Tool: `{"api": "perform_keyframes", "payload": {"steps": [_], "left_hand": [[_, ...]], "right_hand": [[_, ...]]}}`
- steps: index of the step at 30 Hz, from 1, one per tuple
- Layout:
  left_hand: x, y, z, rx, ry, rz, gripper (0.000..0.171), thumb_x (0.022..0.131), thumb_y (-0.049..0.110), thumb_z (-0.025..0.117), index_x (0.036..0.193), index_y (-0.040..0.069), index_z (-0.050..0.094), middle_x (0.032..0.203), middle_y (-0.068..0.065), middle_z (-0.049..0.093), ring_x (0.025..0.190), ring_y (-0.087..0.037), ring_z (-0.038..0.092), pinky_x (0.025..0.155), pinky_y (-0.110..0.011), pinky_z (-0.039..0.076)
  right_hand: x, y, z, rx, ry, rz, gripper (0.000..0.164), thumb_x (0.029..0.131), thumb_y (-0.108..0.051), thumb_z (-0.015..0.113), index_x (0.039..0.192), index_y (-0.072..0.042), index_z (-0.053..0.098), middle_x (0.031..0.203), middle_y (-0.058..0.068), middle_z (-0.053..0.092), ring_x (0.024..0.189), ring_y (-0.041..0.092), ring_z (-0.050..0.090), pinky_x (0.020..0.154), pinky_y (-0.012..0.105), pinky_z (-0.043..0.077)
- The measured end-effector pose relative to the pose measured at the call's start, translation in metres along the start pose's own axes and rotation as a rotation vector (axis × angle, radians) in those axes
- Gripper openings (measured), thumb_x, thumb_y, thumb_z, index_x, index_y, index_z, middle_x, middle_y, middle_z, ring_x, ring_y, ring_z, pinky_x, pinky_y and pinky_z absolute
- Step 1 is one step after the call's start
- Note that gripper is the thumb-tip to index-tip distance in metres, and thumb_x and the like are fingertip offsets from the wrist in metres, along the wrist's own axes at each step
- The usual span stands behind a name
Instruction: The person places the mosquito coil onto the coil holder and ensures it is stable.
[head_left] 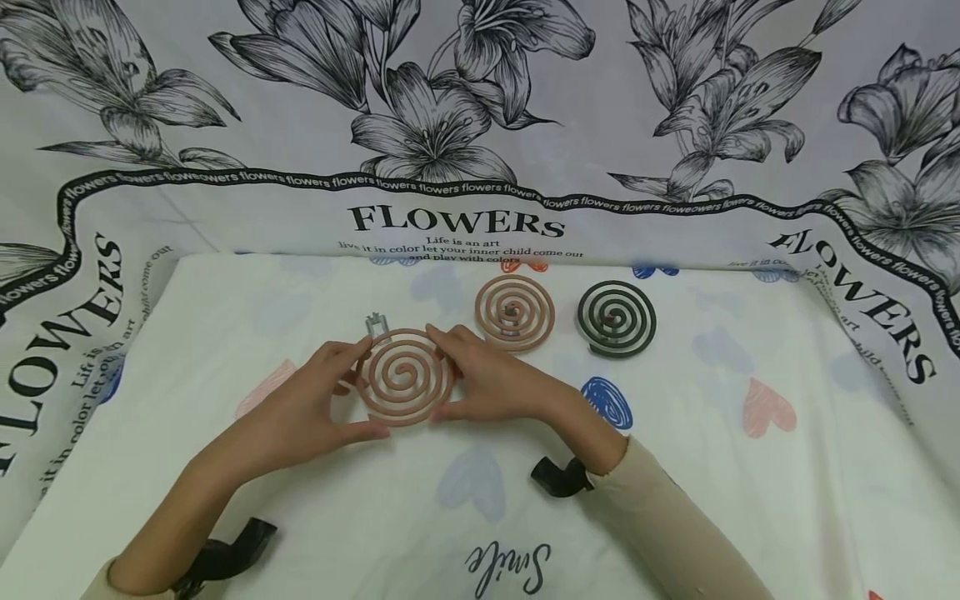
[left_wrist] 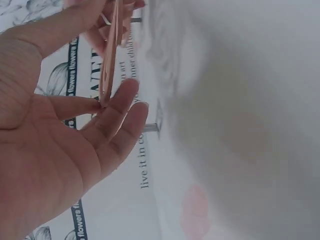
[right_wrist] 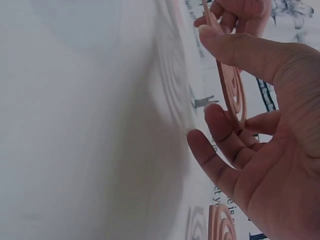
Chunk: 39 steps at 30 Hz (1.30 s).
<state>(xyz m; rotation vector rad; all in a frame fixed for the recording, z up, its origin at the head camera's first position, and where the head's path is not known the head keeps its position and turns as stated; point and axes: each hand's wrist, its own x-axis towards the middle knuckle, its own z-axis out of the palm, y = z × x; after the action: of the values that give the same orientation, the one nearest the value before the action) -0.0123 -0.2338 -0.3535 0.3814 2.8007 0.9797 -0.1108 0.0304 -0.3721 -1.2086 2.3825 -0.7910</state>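
A reddish-brown mosquito coil (head_left: 405,377) is held by its rim between my two hands, raised above the cloth with its shadow below. My left hand (head_left: 296,417) grips the left side with thumb and fingers. On the opposite side, my right hand (head_left: 498,379) pinches the edge. Both wrist views show the coil (left_wrist: 108,70) edge-on, thin and flat. Just behind it a small metal coil stand (head_left: 377,323) rises from the cloth, its lower part hidden by the coil in the head view.
To the right lie another brown coil (head_left: 514,313) and a dark green coil (head_left: 617,319), each with a bit of stand showing at its centre. A white cloth (head_left: 675,517) with printed hearts covers the surface. Behind hangs a flower-printed cloth (head_left: 300,217).
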Motion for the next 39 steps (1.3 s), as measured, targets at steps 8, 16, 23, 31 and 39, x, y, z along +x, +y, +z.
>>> {"api": "perform_keyframes", "payload": {"steps": [8, 16, 23, 31, 39], "left_hand": [[0.02, 0.004, -0.013, -0.117, 0.001, -0.02, 0.095, 0.087, 0.037, 0.089, 0.162, 0.006, 0.039, 0.141, -0.017, 0.056, 0.111, -0.025, 0.07, 0.098, -0.047, 0.062], [0.036, 0.006, -0.029, -0.315, -0.008, -0.1, 0.077, 0.097, 0.032, 0.079, 0.161, 0.011, 0.04, 0.148, -0.015, 0.058, 0.116, -0.025, 0.07, 0.092, -0.031, 0.062], [0.04, 0.008, -0.034, -0.525, -0.005, -0.143, 0.077, 0.1, 0.017, 0.074, 0.165, 0.013, 0.032, 0.145, -0.021, 0.054, 0.107, -0.017, 0.073, 0.084, -0.038, 0.068], [0.041, 0.004, -0.033, -0.613, 0.039, -0.185, 0.081, 0.102, 0.018, 0.072, 0.168, 0.023, 0.026, 0.144, -0.024, 0.053, 0.101, -0.01, 0.077, 0.081, -0.046, 0.068], [0.044, 0.0, -0.043, -0.596, 0.093, -0.208, 0.081, 0.103, 0.016, 0.071, 0.168, 0.021, 0.023, 0.139, -0.021, 0.057, 0.096, -0.009, 0.077, 0.081, -0.045, 0.068]], "right_hand": [[0.005, 0.003, -0.012, 0.044, 0.023, 0.042, 0.111, 0.087, -0.034, 0.09, 0.169, -0.007, 0.021, 0.137, 0.008, 0.053, 0.108, 0.014, 0.055, 0.096, 0.03, 0.054], [0.015, 0.001, -0.031, 0.114, 0.062, 0.05, 0.112, 0.083, -0.031, 0.093, 0.169, -0.013, 0.023, 0.134, 0.006, 0.054, 0.103, 0.015, 0.059, 0.095, 0.034, 0.057], [0.022, -0.003, -0.039, 0.105, 0.073, 0.043, 0.112, 0.084, -0.033, 0.092, 0.17, -0.013, 0.023, 0.134, 0.007, 0.053, 0.102, 0.017, 0.059, 0.089, 0.028, 0.054], [0.033, -0.001, -0.038, 0.181, 0.11, 0.021, 0.116, 0.082, -0.028, 0.093, 0.171, -0.015, 0.019, 0.134, 0.006, 0.055, 0.101, 0.017, 0.059, 0.093, 0.037, 0.057], [0.05, -0.002, -0.042, 0.302, 0.114, -0.025, 0.111, 0.081, -0.018, 0.094, 0.169, -0.016, 0.026, 0.138, 0.008, 0.057, 0.105, 0.018, 0.064, 0.105, 0.034, 0.058]]}}
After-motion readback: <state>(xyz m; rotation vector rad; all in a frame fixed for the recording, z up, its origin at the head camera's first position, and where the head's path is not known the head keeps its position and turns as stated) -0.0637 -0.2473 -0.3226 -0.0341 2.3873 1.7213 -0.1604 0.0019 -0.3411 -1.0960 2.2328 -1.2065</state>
